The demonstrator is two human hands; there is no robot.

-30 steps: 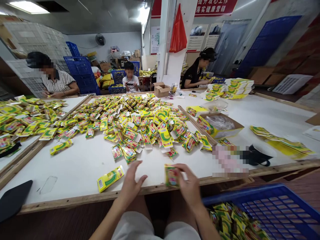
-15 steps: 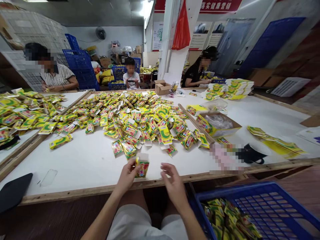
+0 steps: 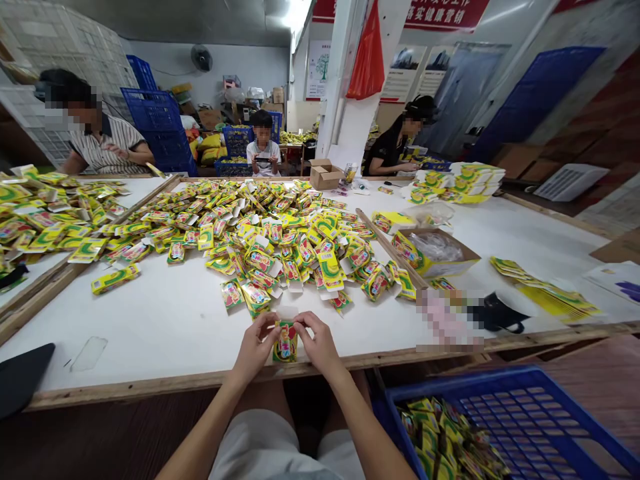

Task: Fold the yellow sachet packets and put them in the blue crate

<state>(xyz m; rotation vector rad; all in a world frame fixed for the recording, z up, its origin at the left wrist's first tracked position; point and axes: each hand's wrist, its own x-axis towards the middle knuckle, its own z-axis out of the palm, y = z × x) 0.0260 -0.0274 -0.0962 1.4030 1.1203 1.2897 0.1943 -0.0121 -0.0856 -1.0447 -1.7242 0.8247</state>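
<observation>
A small yellow-green printed carton stands upright near the table's front edge, its white top flap raised. My left hand pinches its left side near the top. At the upper right side of the same carton are the closed fingertips of my right hand, gripping it by the edge. Just beyond my hands begins a large heap of similar cartons, many with white flaps sticking out. One carton lies apart on the left.
Below the table on the right, a blue crate holds several yellow-green packets. A wooden strip runs beside an open box of clear plastic. Flat carton sheets and a black cup-like item lie right. Co-workers sit across the table.
My right hand has moved left from beside the carton and now grips its right side. The carton's printed front has turned more towards me. The person at far left has raised a hand.
</observation>
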